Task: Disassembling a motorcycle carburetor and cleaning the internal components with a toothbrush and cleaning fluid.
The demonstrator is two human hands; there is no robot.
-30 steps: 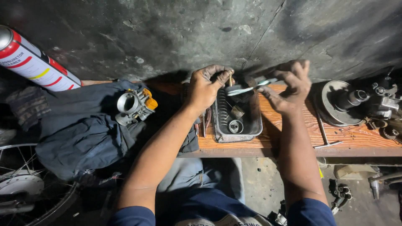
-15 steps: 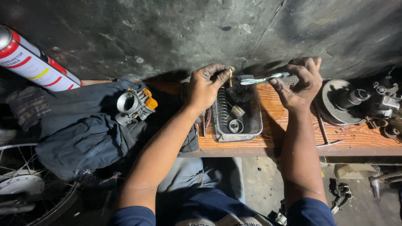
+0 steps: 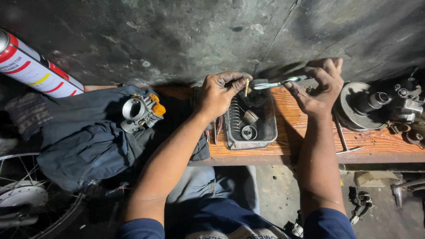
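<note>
Left hand [image 3: 219,92] pinched on a small brass jet [image 3: 246,86], held upright over the far end of the metal tray [image 3: 270,132]. Right hand [image 3: 321,86] grips a toothbrush [image 3: 276,82] by the handle, bristle end pointing left, close to the jet; whether they touch cannot be told.

Since a second ago: the right hand has lifted off the tray and moved right and toward the wall, carrying the toothbrush up with it. Left hand has barely shifted.

Tray sits on the wooden bench [image 3: 380,144], holding a coil spring [image 3: 235,118] along its left side and small round parts. Carburetor body [image 3: 141,111] with an orange fitting rests on a dark cloth [image 3: 84,141] left of the tray. Spray can [image 3: 37,71], red and white, lies at far left. Round clutch-like part [image 3: 358,106] right of the right hand. Spoked wheel [image 3: 26,199] lower left.
</note>
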